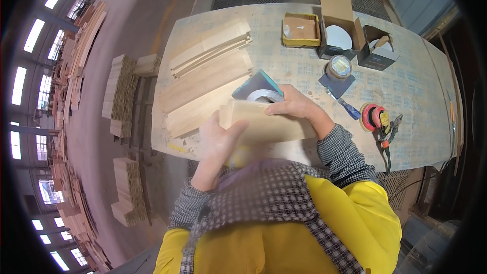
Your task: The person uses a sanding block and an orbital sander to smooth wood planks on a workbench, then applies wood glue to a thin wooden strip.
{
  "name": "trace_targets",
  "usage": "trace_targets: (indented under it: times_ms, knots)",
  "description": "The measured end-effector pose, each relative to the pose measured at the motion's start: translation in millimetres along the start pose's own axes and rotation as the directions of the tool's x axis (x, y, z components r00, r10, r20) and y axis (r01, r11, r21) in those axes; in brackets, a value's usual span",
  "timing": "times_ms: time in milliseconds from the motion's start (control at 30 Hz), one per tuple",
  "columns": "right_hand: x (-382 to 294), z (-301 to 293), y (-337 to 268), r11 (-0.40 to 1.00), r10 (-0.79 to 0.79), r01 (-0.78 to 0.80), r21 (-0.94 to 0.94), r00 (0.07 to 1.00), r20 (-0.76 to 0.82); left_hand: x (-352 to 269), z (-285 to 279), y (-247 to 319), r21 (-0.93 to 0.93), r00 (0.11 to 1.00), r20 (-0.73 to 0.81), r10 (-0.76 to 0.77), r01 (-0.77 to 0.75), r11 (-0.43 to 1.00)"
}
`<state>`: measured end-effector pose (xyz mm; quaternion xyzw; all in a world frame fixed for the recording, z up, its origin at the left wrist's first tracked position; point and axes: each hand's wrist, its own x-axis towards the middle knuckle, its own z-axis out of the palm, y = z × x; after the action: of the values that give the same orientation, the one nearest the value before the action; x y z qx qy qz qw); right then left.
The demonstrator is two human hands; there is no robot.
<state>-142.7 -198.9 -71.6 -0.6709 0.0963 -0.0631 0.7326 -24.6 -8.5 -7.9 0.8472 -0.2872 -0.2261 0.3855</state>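
Observation:
Both hands grip a short stack of pale wooden boards (pixel 274 123) near the table's front edge. My left hand (pixel 220 133) holds the stack's left end, thumb on top. My right hand (pixel 298 104) lies over its far edge, thumb on the top face. Just beyond the stack are a dark sanding pad with a teal edge (pixel 258 82) and a roll of tape (pixel 265 95), partly hidden by the boards. More pale boards (pixel 205 80) lie side by side and overlapping on the left of the table.
Open cardboard boxes with white discs (pixel 338 38), a yellow-edged box (pixel 301 30) and a round tin (pixel 338 67) stand at the back right. A blue-handled scraper (pixel 349 109) and a red orbital sander (pixel 373 117) with its hose lie to the right. Stacked boards (pixel 121 95) stand left of the table.

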Motion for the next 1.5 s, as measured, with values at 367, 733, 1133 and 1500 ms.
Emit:
trace_targets:
  times_ms: [367,733,1133,1500]
  knots:
    - [-17,1,-28,0.662,-0.157,0.564,0.493,0.748,-0.644,-2,24,-24,-0.07,0.949,0.156,0.273,-0.265,0.962]
    - [-82,6,64,0.817,0.182,0.351,0.457,0.596,-0.782,-9,53,-123,-0.326,0.904,0.426,-0.02,0.174,0.929]
    - [-176,-27,119,0.528,-0.181,-0.243,-0.814,0.904,-0.388,27,79,-122,-0.204,0.767,0.618,-0.172,0.369,0.907]
    - [-148,-105,148,0.084,-0.193,-0.612,-0.787,0.765,-0.615,41,94,-167,-0.093,0.862,0.489,-0.136,0.207,0.974]
